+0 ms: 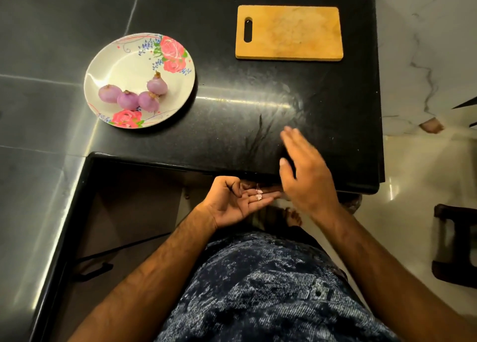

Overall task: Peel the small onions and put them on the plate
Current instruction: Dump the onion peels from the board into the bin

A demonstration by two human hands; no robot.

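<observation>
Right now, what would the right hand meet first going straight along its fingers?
Probably the cutting board, across bare countertop; the right hand may be above the surface, height unclear.

- Dim, warm indoor light; a bright streak of glare crosses the glossy black stone tabletop (232, 88).
- Wide-angle lens bends the frame edges.
- The raised right hand (304, 171) is motion-blurred.

The desk (232, 114) looks like polished black stone, glossy, with a bright streak of glare and faint smears. The cutting board (289, 33) is matt pale wood, scuffed at its middle. The plate (129, 65) is smooth, shiny, cream-coloured with printed roses. The peeled onions (133, 97) show sleek purple skin. The floor (413, 225) is glossy pale tile.
</observation>
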